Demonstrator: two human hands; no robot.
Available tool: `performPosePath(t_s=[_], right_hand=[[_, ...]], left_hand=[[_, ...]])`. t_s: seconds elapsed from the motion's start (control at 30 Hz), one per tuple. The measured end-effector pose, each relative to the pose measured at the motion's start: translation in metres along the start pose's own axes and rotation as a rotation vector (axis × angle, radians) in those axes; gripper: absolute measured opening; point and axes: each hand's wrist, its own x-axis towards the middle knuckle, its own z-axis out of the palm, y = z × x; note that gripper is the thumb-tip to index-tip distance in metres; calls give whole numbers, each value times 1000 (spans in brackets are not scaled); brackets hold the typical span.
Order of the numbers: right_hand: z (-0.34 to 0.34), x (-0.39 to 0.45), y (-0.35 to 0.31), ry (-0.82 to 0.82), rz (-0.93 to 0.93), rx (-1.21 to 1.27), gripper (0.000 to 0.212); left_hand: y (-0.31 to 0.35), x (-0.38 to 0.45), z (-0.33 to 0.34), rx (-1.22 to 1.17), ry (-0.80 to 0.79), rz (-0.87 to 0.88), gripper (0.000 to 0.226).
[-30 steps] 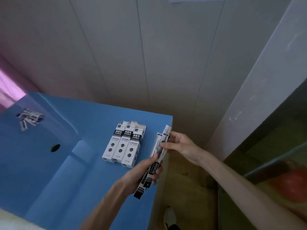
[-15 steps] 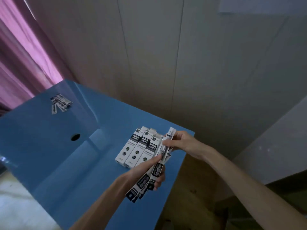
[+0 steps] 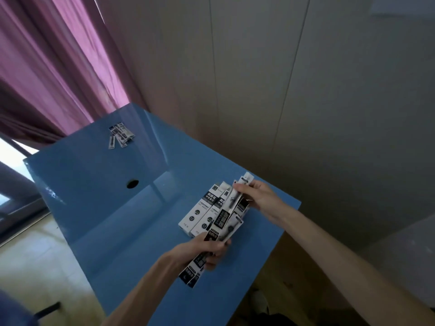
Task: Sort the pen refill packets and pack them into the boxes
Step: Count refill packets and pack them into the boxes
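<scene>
Sorting looks to be the step in hand: the left hand (image 3: 202, 249) is closed around a fanned bundle of refill packets (image 3: 213, 241) while the right hand (image 3: 255, 196) pinches the top of one packet (image 3: 237, 196), both just above the boxes (image 3: 206, 214). Next, I judge, that packet must be drawn free and fed into a box mouth. The table (image 3: 122, 220) has open room to the left, but its right edge lies near, and a few loose packets (image 3: 120, 136) lie well apart at the far corner.

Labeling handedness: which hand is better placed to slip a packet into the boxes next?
Probably right. The right hand pinches one packet by its top end, directly over the boxes. The left hand is busy holding the bundle.
</scene>
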Motion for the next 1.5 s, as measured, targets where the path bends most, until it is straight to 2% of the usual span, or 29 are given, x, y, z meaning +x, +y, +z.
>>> performPosePath(t_s=[0.13,0.23,0.3,0.4,0.5,0.6,0.73,0.8,0.93,1.0,1.1,1.17,1.2,1.27,1.37,1.43,1.5], right_hand=[[-7,17,-7,158,-47,135,20],[-12,21,-6,379,-209,152,21],[-10,15,0,472,-405,2,19],[-1,-4,18,379,-832,-368,14],[3,-12,51,190,-1204,-820,17],[9,-14,79,96,-1335,-1065,18],[23,-14,100,27,-1307,-1138,14],[26,-14,105,-27,-1269,-1178,16],[17,-20,112,-172,-1138,-1228,44],[10,-24,109,-105,-938,-1064,52],[14,-18,89,76,-487,-689,38],[20,-3,73,94,-243,-497,45],[22,6,68,78,-180,-425,50],[24,20,62,31,-121,-334,47],[24,27,65,0,-83,-247,22],[22,29,67,27,-102,-224,15],[18,29,67,67,-105,-193,14]], left_hand=[[-5,-6,-2,85,137,-34,36],[-12,-7,-2,-77,342,-32,36],[-13,-4,-5,-176,515,-10,38],[-4,4,-1,-290,681,29,25],[12,10,12,-474,675,83,20],[18,16,8,-606,650,85,27],[11,23,-2,-680,553,80,33],[8,26,-6,-670,617,108,24],[10,24,-12,-519,781,139,13],[13,18,-11,-373,834,127,8],[17,11,-8,-126,853,90,16],[18,11,-6,21,825,75,27],[18,12,-4,73,804,78,28],[20,16,1,143,775,86,17],[20,22,7,225,756,70,21],[19,23,7,191,741,34,10],[16,22,5,80,733,-4,11]])
